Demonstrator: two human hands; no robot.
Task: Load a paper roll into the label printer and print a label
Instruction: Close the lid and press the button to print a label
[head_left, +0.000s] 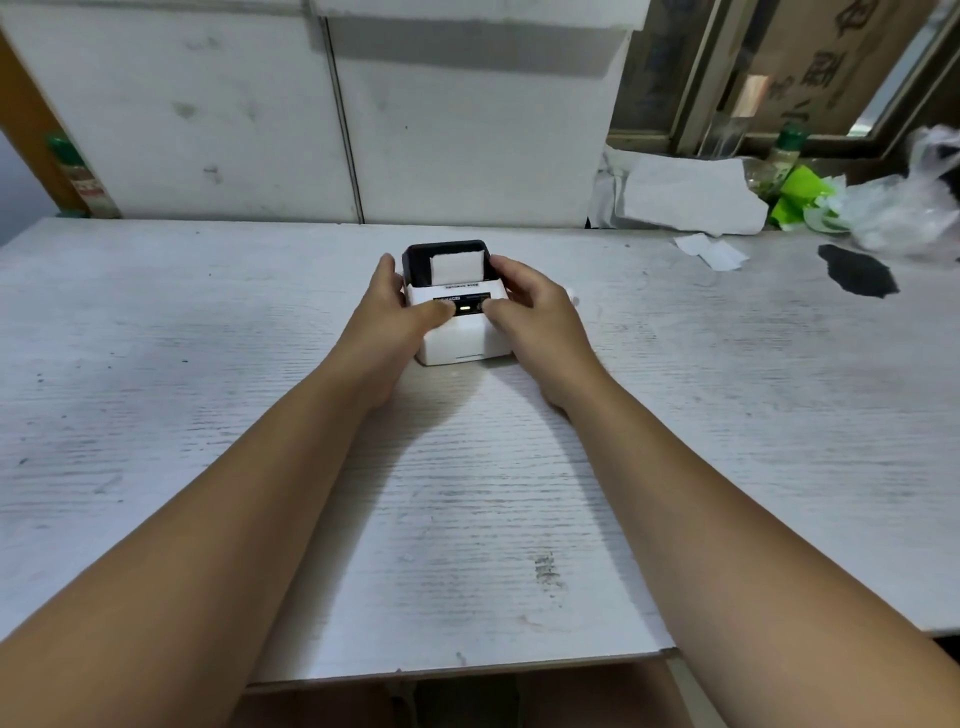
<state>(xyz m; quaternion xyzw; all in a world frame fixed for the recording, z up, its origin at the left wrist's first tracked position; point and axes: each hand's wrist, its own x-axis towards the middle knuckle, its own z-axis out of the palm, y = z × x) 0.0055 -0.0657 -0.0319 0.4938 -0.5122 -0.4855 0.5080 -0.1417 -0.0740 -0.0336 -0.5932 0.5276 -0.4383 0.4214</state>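
Observation:
A small white label printer (457, 340) sits in the middle of the white table (208, 364). Its dark lid (444, 250) stands open at the back, and a strip of white paper (456, 269) rises from the slot. A small light glows on the black front panel (465, 308). My left hand (395, 317) grips the printer's left side, thumb on the panel's left end. My right hand (530, 312) holds the right side, with its thumb on the panel's right end.
Crumpled white paper (691, 195), a green-capped bottle (784, 156), green wrapping (800, 195) and a plastic bag (914, 202) lie at the back right. Paper scraps (711, 252) and a dark patch (857, 278) mark the table's right side. White panels (208, 119) form the wall behind.

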